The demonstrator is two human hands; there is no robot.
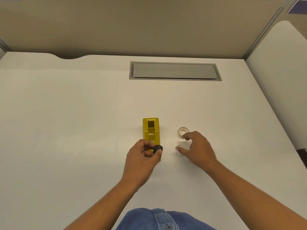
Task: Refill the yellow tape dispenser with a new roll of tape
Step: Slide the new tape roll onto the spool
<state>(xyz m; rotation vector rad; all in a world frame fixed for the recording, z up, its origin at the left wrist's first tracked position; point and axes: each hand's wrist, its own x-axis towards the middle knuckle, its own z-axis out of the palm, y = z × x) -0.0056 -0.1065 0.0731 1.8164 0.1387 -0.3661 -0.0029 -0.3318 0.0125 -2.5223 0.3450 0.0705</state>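
On desk point(66, 113), yellow dispenser point(151, 129), tape roll point(183, 130)

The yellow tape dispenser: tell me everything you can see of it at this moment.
The yellow tape dispenser is a glossy, translucent-looking plastic block standing upright on the white desk, its long axis running away from the person. Its top is open: a dark rectangular cavity at the far end and a curved channel nearer, with no roll seated inside. The left hand covers its near end, pinching a small black spindle; whether the hand touches the body is unclear. A tape roll lies apart to its right.
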